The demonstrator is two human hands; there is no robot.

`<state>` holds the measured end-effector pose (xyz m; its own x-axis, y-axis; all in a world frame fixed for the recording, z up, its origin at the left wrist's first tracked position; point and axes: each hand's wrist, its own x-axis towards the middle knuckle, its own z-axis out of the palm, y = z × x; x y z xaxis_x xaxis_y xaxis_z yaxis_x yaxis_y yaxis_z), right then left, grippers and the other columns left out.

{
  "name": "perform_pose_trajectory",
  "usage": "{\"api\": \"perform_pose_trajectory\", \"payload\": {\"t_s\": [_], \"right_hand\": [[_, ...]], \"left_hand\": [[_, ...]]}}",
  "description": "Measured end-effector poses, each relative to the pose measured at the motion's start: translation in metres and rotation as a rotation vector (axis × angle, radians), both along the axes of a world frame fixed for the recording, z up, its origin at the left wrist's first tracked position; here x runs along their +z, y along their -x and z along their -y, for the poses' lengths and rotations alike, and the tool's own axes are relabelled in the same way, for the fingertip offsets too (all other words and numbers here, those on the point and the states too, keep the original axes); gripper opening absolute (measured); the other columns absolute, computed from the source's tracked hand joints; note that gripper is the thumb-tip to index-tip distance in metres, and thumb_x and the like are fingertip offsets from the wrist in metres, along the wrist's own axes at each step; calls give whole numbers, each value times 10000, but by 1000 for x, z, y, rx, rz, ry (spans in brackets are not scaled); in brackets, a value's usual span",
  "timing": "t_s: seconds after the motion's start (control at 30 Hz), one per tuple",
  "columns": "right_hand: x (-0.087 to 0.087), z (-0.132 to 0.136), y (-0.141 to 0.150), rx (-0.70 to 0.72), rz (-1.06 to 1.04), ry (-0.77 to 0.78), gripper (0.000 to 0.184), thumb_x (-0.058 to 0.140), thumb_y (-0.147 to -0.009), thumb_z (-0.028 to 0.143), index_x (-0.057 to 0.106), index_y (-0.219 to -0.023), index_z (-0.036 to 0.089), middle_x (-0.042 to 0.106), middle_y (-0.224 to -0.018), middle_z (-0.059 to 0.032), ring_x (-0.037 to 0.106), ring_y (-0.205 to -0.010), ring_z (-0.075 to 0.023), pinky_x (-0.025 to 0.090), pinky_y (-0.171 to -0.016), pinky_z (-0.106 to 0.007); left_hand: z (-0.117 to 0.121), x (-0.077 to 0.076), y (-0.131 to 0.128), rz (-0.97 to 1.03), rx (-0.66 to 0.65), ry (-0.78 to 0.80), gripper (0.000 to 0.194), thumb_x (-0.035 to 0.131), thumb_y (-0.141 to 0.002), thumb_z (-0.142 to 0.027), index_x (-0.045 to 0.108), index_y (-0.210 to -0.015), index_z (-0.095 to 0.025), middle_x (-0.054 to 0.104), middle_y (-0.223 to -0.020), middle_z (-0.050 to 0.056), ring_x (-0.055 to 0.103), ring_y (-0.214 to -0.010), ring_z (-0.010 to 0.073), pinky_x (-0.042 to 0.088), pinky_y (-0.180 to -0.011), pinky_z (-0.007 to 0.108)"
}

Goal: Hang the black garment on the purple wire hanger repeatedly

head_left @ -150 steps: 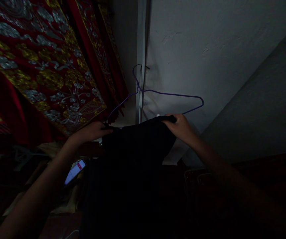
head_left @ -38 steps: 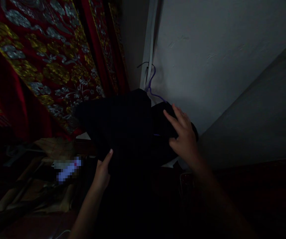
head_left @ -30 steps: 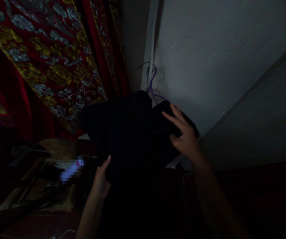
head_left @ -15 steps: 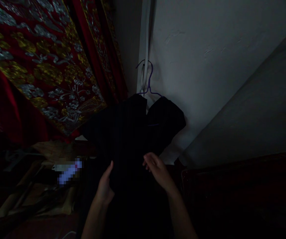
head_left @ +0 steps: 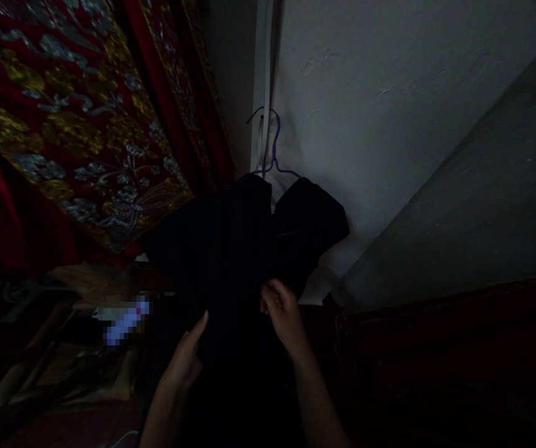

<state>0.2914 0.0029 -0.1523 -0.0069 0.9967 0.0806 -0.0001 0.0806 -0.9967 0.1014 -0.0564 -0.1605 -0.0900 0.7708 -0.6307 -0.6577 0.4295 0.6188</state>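
A black garment (head_left: 231,249) hangs by its shoulders from a purple hanger (head_left: 275,146), its neckline open in a V. My left hand (head_left: 184,359) is at the lower left of the garment, thumb lying upward on the front; the fingers are lost behind the dark cloth, which it appears to hold. Higher and to the right, my right hand (head_left: 281,310) has its fingers curled in against the garment's front, in a pinch on the cloth. Darkness hides the folds and any fastenings between the hands.
Red cloth with gold and silver embroidery (head_left: 76,134) hangs at upper left. The hanger's hook is at a pale vertical pipe or strip (head_left: 267,56) beside a grey wall (head_left: 365,124). Lower left are wooden frame pieces (head_left: 123,373) and a blurred-out bluish item (head_left: 125,320).
Both hands have shifted a little to the left in view, and the right hand's fingers are curled more tightly. The whole scene has slid slightly left; the garment still hangs.
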Motion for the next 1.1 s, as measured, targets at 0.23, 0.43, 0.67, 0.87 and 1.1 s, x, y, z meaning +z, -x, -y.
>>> {"api": "perform_pose_trajectory", "payload": {"t_s": [0.23, 0.43, 0.67, 0.87, 1.1], "right_hand": [[8, 5, 0, -27, -144, 104, 192, 559, -736, 385, 553, -674, 204, 446, -482, 66, 416, -453, -93, 310, -472, -222], [15, 17, -4, 95, -119, 190, 277, 592, -751, 445, 528, -630, 204, 473, -475, 58, 441, -418, -85, 343, -460, -217], [20, 23, -11, 222, -48, 193, 322, 573, -799, 474, 628, -680, 180, 510, -416, 38, 452, -358, -96, 301, -413, -215], [93, -46, -17, 18, -254, 60, 255, 634, -705, 382, 654, -605, 148, 438, -368, 60, 323, -336, -51, 198, -378, -195], [162, -75, -4, -49, -294, -217, 217, 597, -786, 356, 600, -670, 173, 497, -417, 53, 373, -345, -57, 217, -355, -183]], "left_hand": [[-11, -5, -4, -582, 414, -295, 441, 784, -811, -270, 668, -1232, -210, 711, -1236, 82, 629, -1256, 285, 478, -1113, 444], [-15, -14, -30, -1216, 255, -814, 457, 713, -873, -277, 589, -1311, -236, 606, -1305, 94, 581, -1221, 254, 460, -1056, 400], [-21, -6, -79, -1103, -187, -917, 145, 493, -984, -219, 619, -918, -191, 645, -838, 26, 636, -771, 169, 495, -717, 273], [-24, -29, -92, -1172, -75, -922, 162, 482, -1004, -265, 613, -948, -188, 663, -880, 49, 661, -834, 189, 505, -780, 295], [-42, -30, -86, -1182, -112, -940, 167, 536, -983, -276, 652, -902, -188, 698, -852, 50, 689, -803, 197, 529, -747, 298]]}}
